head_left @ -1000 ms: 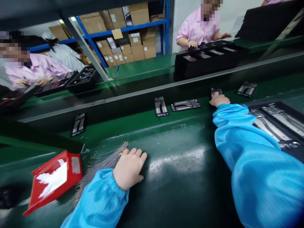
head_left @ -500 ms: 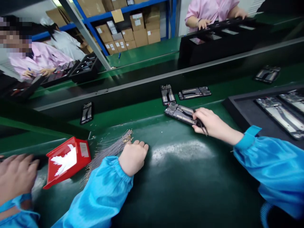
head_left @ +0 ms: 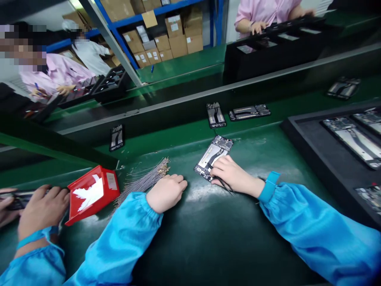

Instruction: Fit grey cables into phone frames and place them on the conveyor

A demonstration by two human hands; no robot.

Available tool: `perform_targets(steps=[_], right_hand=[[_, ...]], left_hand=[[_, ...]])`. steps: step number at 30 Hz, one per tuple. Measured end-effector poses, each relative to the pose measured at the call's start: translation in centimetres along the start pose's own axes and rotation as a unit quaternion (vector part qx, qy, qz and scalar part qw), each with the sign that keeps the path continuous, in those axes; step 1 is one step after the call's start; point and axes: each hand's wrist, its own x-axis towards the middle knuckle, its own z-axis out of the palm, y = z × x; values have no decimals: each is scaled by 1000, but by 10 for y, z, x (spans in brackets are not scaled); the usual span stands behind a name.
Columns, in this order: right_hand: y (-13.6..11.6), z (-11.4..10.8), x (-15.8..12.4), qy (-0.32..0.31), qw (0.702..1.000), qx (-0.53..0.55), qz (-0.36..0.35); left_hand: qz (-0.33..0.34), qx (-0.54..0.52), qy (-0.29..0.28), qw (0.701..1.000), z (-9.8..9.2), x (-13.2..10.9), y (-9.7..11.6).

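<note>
My right hand (head_left: pixel 230 174) grips the near end of an open phone frame (head_left: pixel 213 156) that lies slanted on the dark green mat. A thin black pair of tweezers (head_left: pixel 224 183) sticks out under the same hand. My left hand (head_left: pixel 166 192) rests knuckles up with its fingers curled, right beside the tips of a bundle of thin wires (head_left: pixel 145 179). Whether the left fingers hold a wire is hidden.
A red box (head_left: pixel 92 194) lies left of the wires. A co-worker's hand (head_left: pixel 41 206) in a blue sleeve works at the far left. More phone frames (head_left: pixel 216 115) lie on the conveyor behind. A black tray (head_left: pixel 312 139) of frames stands at the right. People in pink work opposite.
My right hand took a phone frame from the conveyor and brought it back and left onto the mat. My left hand curled its fingers. A co-worker's hand came in at the left.
</note>
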Motion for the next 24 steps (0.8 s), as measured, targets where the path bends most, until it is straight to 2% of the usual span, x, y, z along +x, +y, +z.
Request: perform_targets(steps=[4,7,10,13,15,17,21,24], right_hand=[[-10,15,7,8,1000,-20,-8],[-19,21,8,26,999,-9,29],[-21,15,9,56,992,91,74],[-17,5,11,94,961,227,125],[-14,0,12,114,937,286,166],[-13,-2,13,131,919,318,196],[-13,0,14,151,897,360,207],[-13,1,15,155,888,379,208]], left_hand=[[11,-87,38,995,1,8,-6],[2,-142,66,988,4,14,-6],[2,-165,94,982,4,18,-5],[-9,-174,130,976,0,19,-6],[-17,-165,137,977,-2,17,-8],[-14,-137,117,983,-2,11,-10],[-3,-40,57,998,5,-6,-7],[-29,36,60,997,10,-13,-1]])
